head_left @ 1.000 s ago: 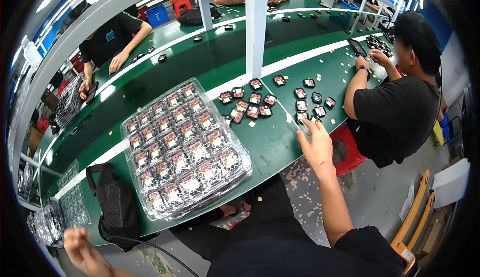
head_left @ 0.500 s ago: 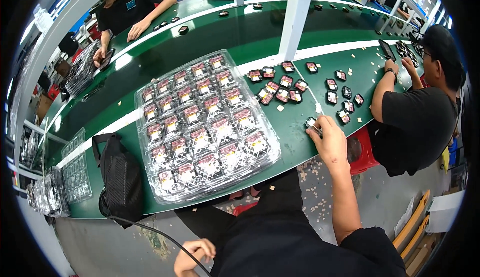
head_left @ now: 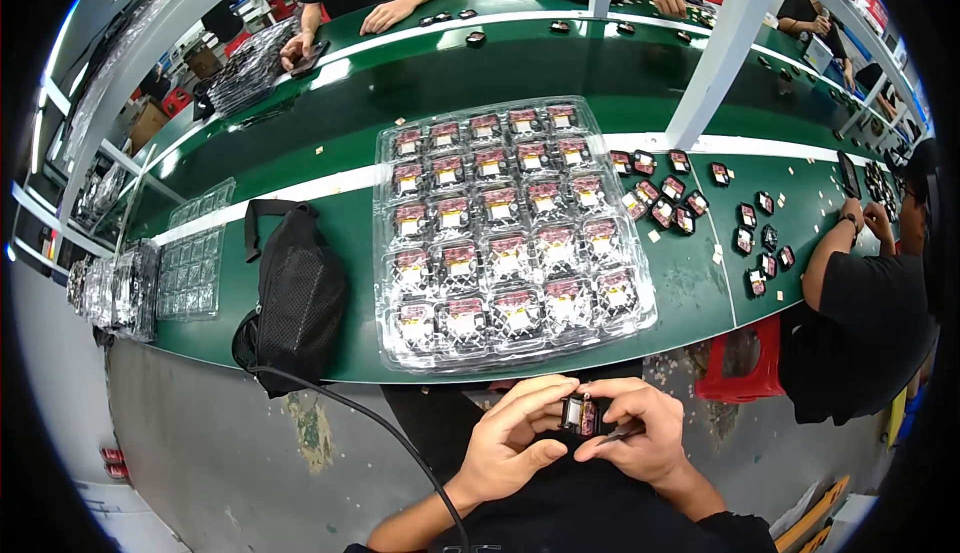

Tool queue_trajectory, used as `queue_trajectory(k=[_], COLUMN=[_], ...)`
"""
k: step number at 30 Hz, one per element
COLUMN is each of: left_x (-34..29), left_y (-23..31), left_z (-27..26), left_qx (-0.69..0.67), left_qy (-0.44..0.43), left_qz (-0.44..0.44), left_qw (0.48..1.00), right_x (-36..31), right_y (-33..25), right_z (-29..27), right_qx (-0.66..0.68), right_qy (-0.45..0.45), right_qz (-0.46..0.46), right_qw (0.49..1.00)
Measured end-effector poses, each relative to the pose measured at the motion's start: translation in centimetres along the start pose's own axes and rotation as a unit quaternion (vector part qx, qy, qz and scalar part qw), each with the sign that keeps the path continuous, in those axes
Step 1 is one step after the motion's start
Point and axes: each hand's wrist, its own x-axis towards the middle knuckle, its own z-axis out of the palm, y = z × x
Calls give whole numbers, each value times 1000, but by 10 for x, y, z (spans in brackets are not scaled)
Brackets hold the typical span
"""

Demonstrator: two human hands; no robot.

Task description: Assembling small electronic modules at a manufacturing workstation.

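- The surface [head_left: 690, 288] is green, with a white stripe running behind the big tray [head_left: 510, 357]; beyond the stripe lies a darker green belt [head_left: 530, 68].
- A white post [head_left: 730, 48] rises behind the big tray's right side.
- Grey floor [head_left: 200, 423] shows on the person's side of the big tray, and a red stool [head_left: 745, 363] stands to its right.
- Farther right of the big tray sits a co-worker [head_left: 860, 303] in a dark shirt; others are across the belt behind it.
- Labels on the boxes are dark red and white; their print is too small to read.
- The big tray is see-through and carries five rows of five black boxes, one per pocket.
- Loose boxes [head_left: 672, 189] lie scattered right of the big tray, among small pale pieces.
- Left of the big tray lies a black bag [head_left: 300, 293]; past it, a see-through tray [head_left: 190, 273] lies beside a stack of trays [head_left: 115, 288].
- In front of the big tray, the left hand [head_left: 515, 438] and right hand [head_left: 640, 433] grasp one small box [head_left: 580, 416] between their fingers, off the surface.
- Something thin and dark shows in the right hand; its kind is unclear.
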Motion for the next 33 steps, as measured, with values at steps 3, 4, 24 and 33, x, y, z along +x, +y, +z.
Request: queue_trajectory(k=[3, 4, 24, 33], left_x=[0, 0, -17, -22], left_y=[-2, -3, 7, 5], left_z=[-6, -8, -12, -14], left_qx=[43, 55, -25, -50], left_qy=[4, 2, 220, 191], left_qz=[40, 56, 98, 94], left_qw=[998, 997, 970, 976], right_x=[5, 5, 36, 34], right_y=[3, 3, 7, 7], right_z=[9, 11, 35, 37], right_qx=[11, 23, -244, -243], right_qy=[9, 8, 23, 21], right_qz=[-44, -29, -255, -257], right_qw=[999, 999, 935, 935])
